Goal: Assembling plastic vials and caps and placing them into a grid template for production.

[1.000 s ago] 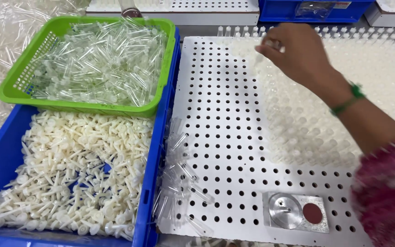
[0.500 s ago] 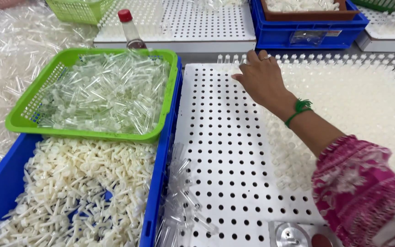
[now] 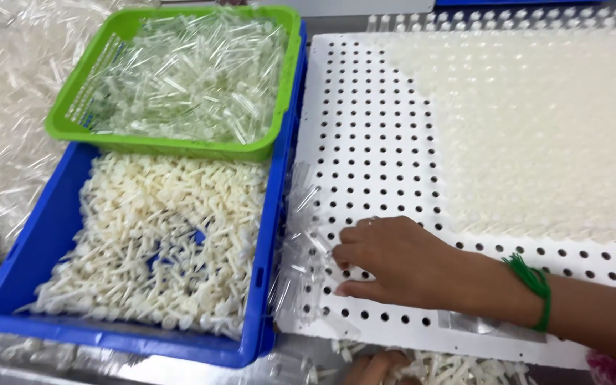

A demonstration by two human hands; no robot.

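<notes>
My right hand (image 3: 401, 265) lies palm down on the near left part of a white perforated board (image 3: 372, 142). Its bent fingertips touch a loose heap of clear plastic tubes (image 3: 306, 235) at the board's left edge. I cannot see whether a tube is pinched. A green string band (image 3: 535, 285) circles that wrist. At the bottom edge, fingers of my left hand (image 3: 373, 369) peek out among white stick parts (image 3: 458, 369). Its grip is hidden. The board's right and far part is filled with a dense field of whitish seated pieces (image 3: 543, 128).
A green basket (image 3: 279, 150) of clear tubes sits at the far left, over the back of a blue bin (image 3: 37, 264) full of white stick-shaped parts. Clear tubes also cover the table to the left (image 3: 1, 128). A small metal plate (image 3: 475, 324) lies under my forearm.
My right hand has drawn back from the board's far edge to its near left corner, onto the loose tubes. The view has tilted down, and the far bins and bottle are out of sight.
</notes>
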